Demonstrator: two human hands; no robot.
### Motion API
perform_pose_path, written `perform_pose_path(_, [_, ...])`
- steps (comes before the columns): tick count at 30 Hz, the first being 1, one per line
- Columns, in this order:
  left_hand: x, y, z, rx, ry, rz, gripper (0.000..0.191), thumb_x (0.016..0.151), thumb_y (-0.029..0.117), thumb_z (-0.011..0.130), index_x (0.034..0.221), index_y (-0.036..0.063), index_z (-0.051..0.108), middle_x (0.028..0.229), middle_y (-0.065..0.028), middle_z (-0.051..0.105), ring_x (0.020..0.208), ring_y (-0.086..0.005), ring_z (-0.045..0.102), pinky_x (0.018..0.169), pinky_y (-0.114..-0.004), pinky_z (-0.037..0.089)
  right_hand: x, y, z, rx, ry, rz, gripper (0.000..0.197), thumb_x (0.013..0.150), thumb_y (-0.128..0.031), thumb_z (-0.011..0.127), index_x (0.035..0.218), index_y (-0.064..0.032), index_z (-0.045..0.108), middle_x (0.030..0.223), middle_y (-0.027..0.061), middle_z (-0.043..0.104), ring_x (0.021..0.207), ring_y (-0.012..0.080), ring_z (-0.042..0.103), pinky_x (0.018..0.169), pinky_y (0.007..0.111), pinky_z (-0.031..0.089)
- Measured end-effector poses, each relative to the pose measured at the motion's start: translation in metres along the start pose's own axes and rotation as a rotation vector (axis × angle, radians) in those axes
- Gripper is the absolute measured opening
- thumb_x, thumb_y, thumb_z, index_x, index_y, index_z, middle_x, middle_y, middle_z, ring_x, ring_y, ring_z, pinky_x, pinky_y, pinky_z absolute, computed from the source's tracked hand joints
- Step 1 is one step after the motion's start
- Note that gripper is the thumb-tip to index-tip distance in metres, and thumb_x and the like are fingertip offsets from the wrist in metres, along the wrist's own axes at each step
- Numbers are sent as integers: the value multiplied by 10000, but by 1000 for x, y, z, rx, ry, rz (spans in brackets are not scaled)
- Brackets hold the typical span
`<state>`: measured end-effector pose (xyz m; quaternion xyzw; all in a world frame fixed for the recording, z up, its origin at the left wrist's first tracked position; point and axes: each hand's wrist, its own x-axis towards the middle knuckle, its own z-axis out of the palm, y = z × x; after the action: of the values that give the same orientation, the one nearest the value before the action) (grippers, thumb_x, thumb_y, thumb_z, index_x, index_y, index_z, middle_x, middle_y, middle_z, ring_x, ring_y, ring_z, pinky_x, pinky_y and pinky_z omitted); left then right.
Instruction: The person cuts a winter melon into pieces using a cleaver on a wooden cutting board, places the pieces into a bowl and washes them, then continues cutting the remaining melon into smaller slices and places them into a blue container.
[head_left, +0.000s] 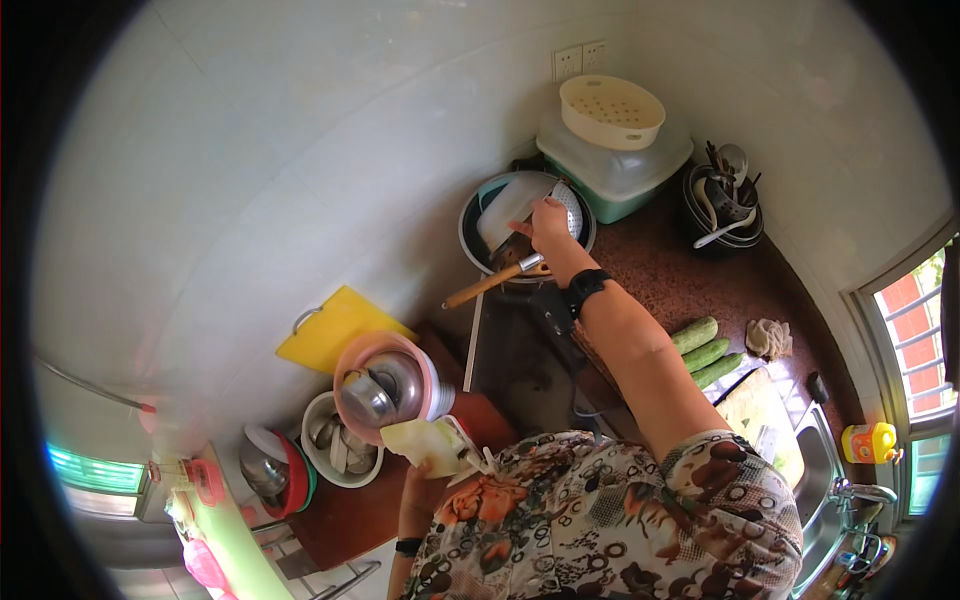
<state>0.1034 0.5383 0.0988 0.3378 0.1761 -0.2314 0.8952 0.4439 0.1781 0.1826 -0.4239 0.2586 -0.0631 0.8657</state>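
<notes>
My right hand (550, 221) reaches over a dark wide pan (466, 225) with a pale rim, thumb held out to the left. Its fingertips are at a translucent plastic container (510, 206) lying in the pan, beside a perforated metal skimmer (568, 206); whether they grip anything is unclear. A wooden handle (484, 289) with a metal ferrule sticks out over the pan's near side. Low in the view, my left hand (426, 474), partly hidden, holds a flat pale yellow-green piece (420, 442) against my shirt front. A white plastic item (463, 439) shows beside it.
Left of the dark cooktop (517, 367) stand a pink basin (345, 375) with metal bowls, a white bowl (310, 431) of spoons and a yellow cutting board (337, 326). Cucumbers (705, 351), another cutting board (757, 412) and a sink (814, 480) lie to the right.
</notes>
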Motion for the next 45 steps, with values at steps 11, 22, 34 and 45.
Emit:
perform_pose_path(11, [51, 41, 28, 198, -132, -46, 558, 795, 180, 664, 1286, 34, 442, 1221, -82, 540, 1115, -236, 541, 929, -393, 454, -26, -26, -42, 180, -17, -123, 215, 957, -94, 379, 1092, 16, 504, 1012, 127, 582, 878, 258, 614, 636, 402, 606])
perform_pose_path(22, [173, 28, 43, 409, -346, -408, 511, 746, 68, 681, 1222, 10, 507, 1131, -79, 599, 1057, -224, 578, 934, -373, 465, -175, -54, -180, -439, -53, -386, 207, 898, -166, 631, 1043, -18, 621, 1006, -7, 636, 884, 99, 571, 750, 294, 506])
perform_pose_path(34, [148, -94, 287, 1054, -1111, -409, 414, 751, 142, 682, 1129, -2, 595, 1070, -44, 599, 964, -140, 569, 848, -294, 453, -449, -13, -359, -2006, 417, -752, 138, 640, -116, 643, 740, -98, 551, 801, 19, 556, 812, 195, 546, 669, 322, 465])
perform_pose_path(45, [-25, -403, 372, 1702, -1783, 683, 518, 686, 399, 716, 1016, 4, 654, 1188, -268, 503, 1048, -404, 519, 919, -441, 432, -616, 3, -504, -1838, 533, -840, 134, 649, -120, 603, 764, -77, 549, 810, 38, 571, 820, 214, 562, 755, 352, 479])
